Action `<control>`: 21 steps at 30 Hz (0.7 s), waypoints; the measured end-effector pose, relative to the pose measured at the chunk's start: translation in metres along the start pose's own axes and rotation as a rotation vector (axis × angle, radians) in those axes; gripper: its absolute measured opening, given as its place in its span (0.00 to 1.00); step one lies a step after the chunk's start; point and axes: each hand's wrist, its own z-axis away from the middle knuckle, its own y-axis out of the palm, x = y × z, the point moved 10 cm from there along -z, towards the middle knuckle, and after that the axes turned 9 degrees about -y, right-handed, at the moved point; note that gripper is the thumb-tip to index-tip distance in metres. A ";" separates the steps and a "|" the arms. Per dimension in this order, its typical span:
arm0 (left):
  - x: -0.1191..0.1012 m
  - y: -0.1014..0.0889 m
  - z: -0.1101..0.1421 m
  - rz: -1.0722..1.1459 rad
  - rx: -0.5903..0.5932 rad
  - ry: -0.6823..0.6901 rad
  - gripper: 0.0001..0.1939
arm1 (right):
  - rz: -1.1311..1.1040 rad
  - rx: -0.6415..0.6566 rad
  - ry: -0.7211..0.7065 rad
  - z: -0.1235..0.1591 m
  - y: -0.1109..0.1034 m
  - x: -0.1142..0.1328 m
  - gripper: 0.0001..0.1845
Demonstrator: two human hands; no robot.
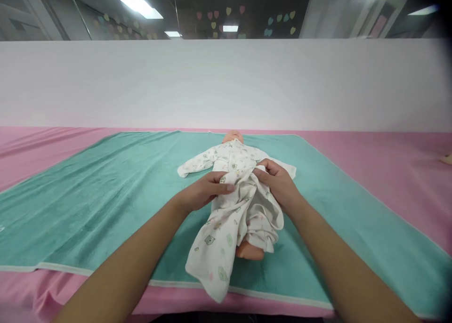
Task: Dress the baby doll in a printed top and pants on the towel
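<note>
With left hand [207,190] and right hand [278,184] we are pinching the printed cloth [231,215]; its bunching between our fingers could be snagging the doll's limb [250,251] below them.

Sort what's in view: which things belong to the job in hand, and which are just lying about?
Job:
printed white baby trousers, held in the left hand and right hand
baby doll
printed white top on the doll

Just around:
teal blanket under the doll
pink sheet beneath the blanket
heart-shaped decorations in the background
</note>
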 end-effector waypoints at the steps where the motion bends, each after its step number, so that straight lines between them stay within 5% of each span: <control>1: -0.002 -0.001 0.000 0.058 -0.007 0.025 0.11 | -0.041 0.013 0.021 0.001 0.003 -0.003 0.17; 7: -0.005 -0.010 0.001 0.210 -0.072 0.096 0.10 | -0.223 0.140 0.150 0.007 0.017 -0.006 0.14; 11: -0.010 -0.007 0.001 0.104 -0.051 0.101 0.07 | -0.247 0.295 0.194 0.017 0.031 -0.002 0.12; 17: -0.007 0.006 -0.001 -0.296 -0.010 0.023 0.08 | 0.190 0.743 0.198 0.041 0.064 -0.021 0.14; 21: -0.006 0.000 0.000 -0.360 -0.095 -0.027 0.05 | 0.075 0.563 0.185 0.031 0.053 -0.020 0.14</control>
